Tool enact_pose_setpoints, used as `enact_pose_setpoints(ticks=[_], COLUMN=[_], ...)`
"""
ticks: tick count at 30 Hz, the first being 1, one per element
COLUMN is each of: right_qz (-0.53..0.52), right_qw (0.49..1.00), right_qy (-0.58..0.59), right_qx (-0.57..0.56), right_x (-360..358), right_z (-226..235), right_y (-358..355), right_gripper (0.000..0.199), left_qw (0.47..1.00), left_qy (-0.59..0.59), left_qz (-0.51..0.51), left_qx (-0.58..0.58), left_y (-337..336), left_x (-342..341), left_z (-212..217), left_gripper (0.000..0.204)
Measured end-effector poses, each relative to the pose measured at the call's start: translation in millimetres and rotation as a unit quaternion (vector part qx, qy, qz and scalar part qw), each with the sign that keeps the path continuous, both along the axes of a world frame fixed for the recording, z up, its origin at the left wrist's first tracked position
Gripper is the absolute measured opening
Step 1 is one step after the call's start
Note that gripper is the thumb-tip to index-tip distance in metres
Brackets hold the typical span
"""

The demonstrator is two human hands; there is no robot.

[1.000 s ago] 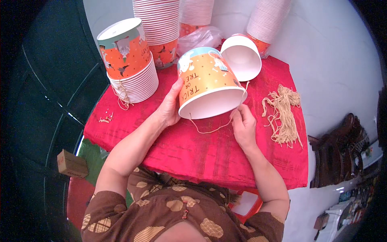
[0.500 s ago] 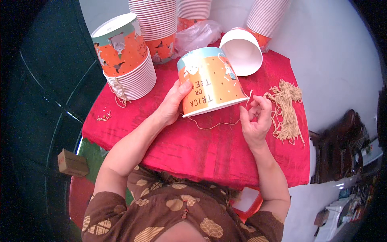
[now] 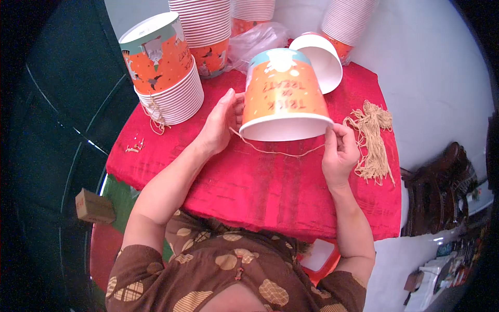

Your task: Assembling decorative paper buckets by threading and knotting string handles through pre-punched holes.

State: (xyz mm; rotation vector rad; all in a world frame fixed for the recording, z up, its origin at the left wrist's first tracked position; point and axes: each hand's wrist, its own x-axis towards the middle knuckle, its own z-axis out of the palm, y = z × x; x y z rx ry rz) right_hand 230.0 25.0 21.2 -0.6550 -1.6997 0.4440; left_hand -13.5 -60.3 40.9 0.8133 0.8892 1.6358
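An orange paper bucket (image 3: 286, 96) with a pale blue band and printed figures is tilted over the table, its white rim toward me. My left hand (image 3: 221, 125) is against its left side, fingers curled on it and thumb raised. At the right end of the rim, my right hand (image 3: 340, 153) pinches the edge between thumb and fingers. A thin tan string (image 3: 275, 153) hangs in a loose curve below the rim, from beside my left hand to my right fingertips. How its ends are fixed is hidden.
Nested buckets (image 3: 171, 96) stand at left, more stacks (image 3: 200, 26) behind. Another bucket (image 3: 325, 65) lies on its side near a clear plastic bag (image 3: 260, 44). A tan string bundle (image 3: 374, 145) and scraps (image 3: 136, 145) lie on the red tablecloth (image 3: 249, 192).
The bucket has tipped so its rim faces me more and has shifted right. My left thumb has come off its front. My right hand has closed on the rim's right end.
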Motion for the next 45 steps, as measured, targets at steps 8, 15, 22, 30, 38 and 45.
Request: enact_pose_setpoints(ticks=[8,15,22,30,38,45], right_qz=[0.156,0.202,0.266,0.279,0.277,0.272], right_qw=[0.935,0.88,0.862,0.845,0.867,0.867], right_qy=[0.19,0.184,0.149,0.164,0.095,0.108], right_qx=[-0.254,-0.389,-0.404,-0.426,-0.403,-0.403], right_x=[-4.7,-15.7,-20.9,-20.0,-17.9,-20.0], right_z=[7.4,3.7,-8.4,-1.4,-8.9,-8.6], right_y=[-6.5,-21.4,-24.0,-22.8,-20.9,-23.8], right_gripper=[0.009,0.014,0.015,0.023,0.017,0.013], left_qw=[0.997,0.99,0.995,0.992,0.991,0.992], left_qy=[-0.016,-0.033,-0.078,-0.118,-0.121,-0.116], left_qz=[-0.072,-0.125,-0.035,-0.02,-0.018,-0.016], left_qx=[0.03,0.061,0.046,0.045,0.059,0.055], left_y=[6.2,-5.0,-5.8,-1.6,-0.1,0.2], left_x=[-7.6,9.6,10.7,5.0,2.9,4.4], left_z=[-16.1,-7.9,-3.5,-5.5,-10.6,-8.4], left_gripper=[0.058,0.103,0.101,0.093,0.092,0.095])
